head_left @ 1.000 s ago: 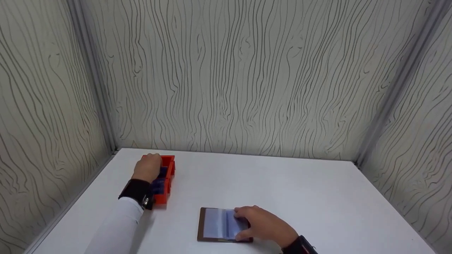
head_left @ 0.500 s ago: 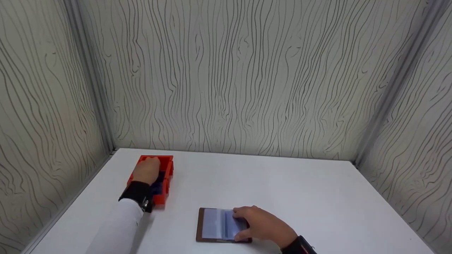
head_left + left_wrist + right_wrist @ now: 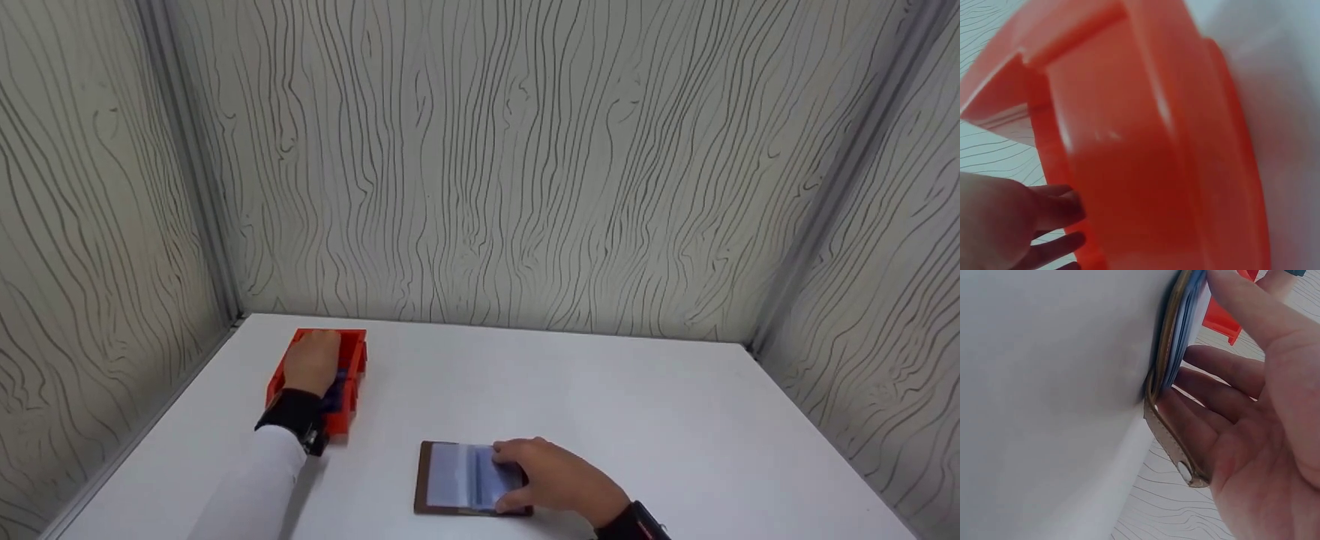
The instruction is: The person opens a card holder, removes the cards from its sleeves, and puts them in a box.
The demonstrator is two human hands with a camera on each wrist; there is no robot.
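Left hand: my left hand [image 3: 311,364] is lowered into a red bin [image 3: 361,356], left of centre in the head view. In the left wrist view its fingers [image 3: 1060,207] reach over the inner side of the bin wall, at lower left. Whether they pinch anything cannot be told; the fingertips are partly in shadow. Dark blue contents [image 3: 331,401] show in the bin beside my wrist, too blurred to identify.

Right hand: my right hand [image 3: 559,480] grasps the right side of an open card holder [image 3: 450,476], thumb at the lower edge and forefinger at the upper edge in the head view. The holder lies flat on the white table [image 3: 637,405] at lower centre, its brown cover showing along the left edge and clear pages spread on top. The right wrist view records a strap [image 3: 1168,439] with a metal snap [image 3: 1184,471], hanging from the holder toward my palm.

Surroundings: a black wristband [image 3: 292,412] is on my left wrist, above a white sleeve [image 3: 247,480]. Wood-grain panels [image 3: 480,165] rise behind the table and at both sides, with grey posts [image 3: 191,157] at the corners.
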